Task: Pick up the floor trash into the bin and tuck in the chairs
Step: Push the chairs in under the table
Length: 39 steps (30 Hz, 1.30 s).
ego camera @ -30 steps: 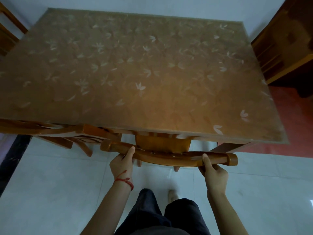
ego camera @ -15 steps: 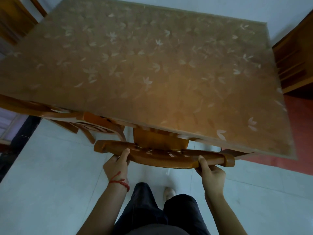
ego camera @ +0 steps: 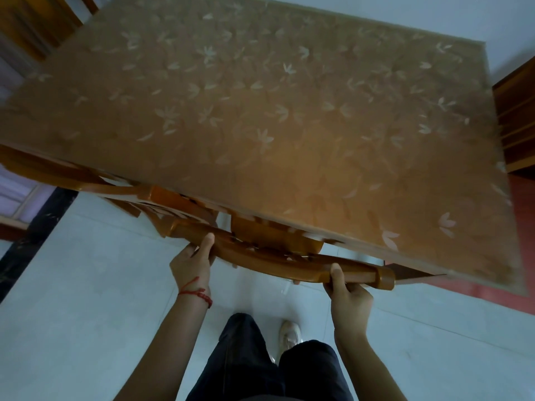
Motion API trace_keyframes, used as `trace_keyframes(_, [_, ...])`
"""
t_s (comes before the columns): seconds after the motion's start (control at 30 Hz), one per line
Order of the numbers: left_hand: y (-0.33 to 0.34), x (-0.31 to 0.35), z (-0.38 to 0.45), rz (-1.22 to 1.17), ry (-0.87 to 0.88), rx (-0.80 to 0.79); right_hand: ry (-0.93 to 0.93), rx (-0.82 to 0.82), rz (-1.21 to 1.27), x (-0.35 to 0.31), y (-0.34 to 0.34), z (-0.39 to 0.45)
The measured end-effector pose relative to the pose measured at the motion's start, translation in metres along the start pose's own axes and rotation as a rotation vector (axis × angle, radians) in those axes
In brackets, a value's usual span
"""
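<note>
Chairs at near table edge: two. Table: one. Hands: two.

red string bracelet | dark trousers | pale shoe

A glossy, honey-coloured wooden chair sits in the lower centre of the frame, its curved top rail running from centre left down to the rounded end at right, tilted across the picture. Most of its seat and back lie hidden beneath the near edge of the worktop, a brown surface under a leaf-patterned cover; only the rail and the upper part of a broad back splat show. A second chair of the same wood stands at the left of the frame, just beside the first, its arched rail also drawn in against the worktop's edge.
</note>
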<state>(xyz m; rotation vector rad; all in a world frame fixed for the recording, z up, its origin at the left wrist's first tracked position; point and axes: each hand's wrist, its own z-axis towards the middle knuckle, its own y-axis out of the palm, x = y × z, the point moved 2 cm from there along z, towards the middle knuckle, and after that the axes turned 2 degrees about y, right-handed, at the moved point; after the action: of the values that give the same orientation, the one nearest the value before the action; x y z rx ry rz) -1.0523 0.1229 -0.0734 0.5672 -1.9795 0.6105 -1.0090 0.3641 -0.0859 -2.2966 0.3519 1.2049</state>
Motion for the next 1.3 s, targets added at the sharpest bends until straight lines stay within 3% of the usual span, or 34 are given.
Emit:
trace_keyframes(0.8, [-0.003,0.013,0.056,0.054,0.031,-0.119,0.179,0.206,0.115,-0.022,0.051,-0.013])
trace_keyframes(1.3, [0.004,0.014,0.057,0.061,0.036,-0.133,0.123,0.250,0.051,-0.018,0.045,-0.004])
